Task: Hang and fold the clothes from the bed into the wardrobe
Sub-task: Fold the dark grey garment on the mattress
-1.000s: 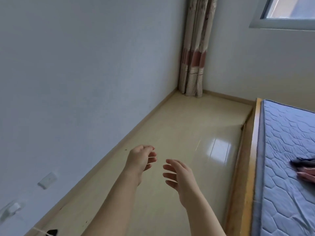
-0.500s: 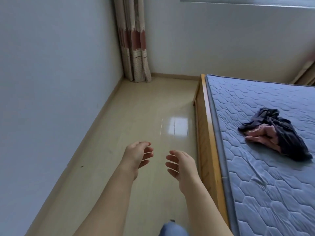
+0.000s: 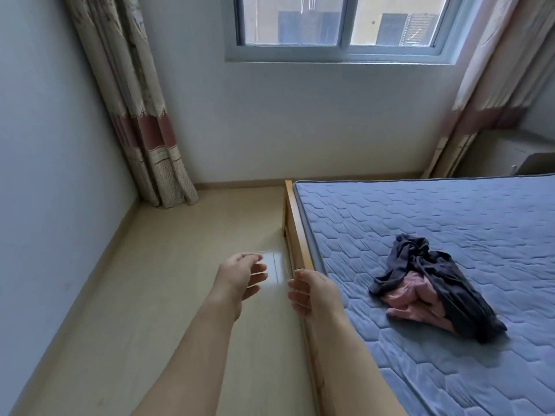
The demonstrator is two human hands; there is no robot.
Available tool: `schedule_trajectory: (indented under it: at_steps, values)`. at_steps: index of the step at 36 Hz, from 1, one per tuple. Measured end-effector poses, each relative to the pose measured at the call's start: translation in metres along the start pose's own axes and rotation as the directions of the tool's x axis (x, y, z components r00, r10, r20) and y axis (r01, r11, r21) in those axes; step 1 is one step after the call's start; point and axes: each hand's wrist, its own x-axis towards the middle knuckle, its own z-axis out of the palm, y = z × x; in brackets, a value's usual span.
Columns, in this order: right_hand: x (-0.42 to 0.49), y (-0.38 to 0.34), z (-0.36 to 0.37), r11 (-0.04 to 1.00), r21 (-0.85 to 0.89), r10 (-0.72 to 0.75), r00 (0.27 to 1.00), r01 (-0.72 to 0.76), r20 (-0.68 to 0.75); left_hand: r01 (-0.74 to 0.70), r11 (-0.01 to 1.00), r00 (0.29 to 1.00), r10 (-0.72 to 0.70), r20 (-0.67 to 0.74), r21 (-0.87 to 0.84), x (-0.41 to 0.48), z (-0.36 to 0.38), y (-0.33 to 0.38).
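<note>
I noted clothes pile [image 3: 435, 292] slanting across bed [image 3: 450, 217]; right hand [image 3: 318, 291] over bed edge, nearer than left hand [image 3: 240, 274]; all fingers loosely curled, empty.

Home bedroom, bed [image 3: 450, 235] with bare blue quilted mattress, sliding window [image 3: 339, 28] on the wall behind it, patterned curtains [image 3: 144, 115] left of the window, glossy tile floor [image 3: 168, 265] beside the bed

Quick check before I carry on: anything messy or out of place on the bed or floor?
Only the clothes: a dark garment and a pink garment lie crumpled in one tangled heap on the bare mattress. Nothing is spilled on the floor.
</note>
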Motion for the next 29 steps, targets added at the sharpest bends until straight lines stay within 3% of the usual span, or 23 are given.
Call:
schedule_trajectory:
  at_steps: [7,15,24,29]
  values:
    - [0.088,-0.027,-0.033,0.99,0.141,0.061,0.974,-0.031,-0.217,0.072,0.991,0.973,-0.095,0.21,0.114,0.097,0.078,0.012]
    - [0.193,-0.076,-0.041,0.966,0.257,0.129,0.91,-0.026,-0.393,0.043,0.959,0.903,-0.156,0.4,0.279,0.221,0.154,0.059]
    - [0.265,-0.111,-0.062,0.915,0.403,0.228,0.796,0.022,-0.561,-0.013,0.868,0.794,-0.293,0.533,0.496,0.314,0.234,0.083]
    - [0.279,-0.102,-0.097,0.823,0.56,0.36,0.671,0.099,-0.648,-0.046,0.792,0.729,-0.389,0.562,0.608,0.338,0.281,0.069]
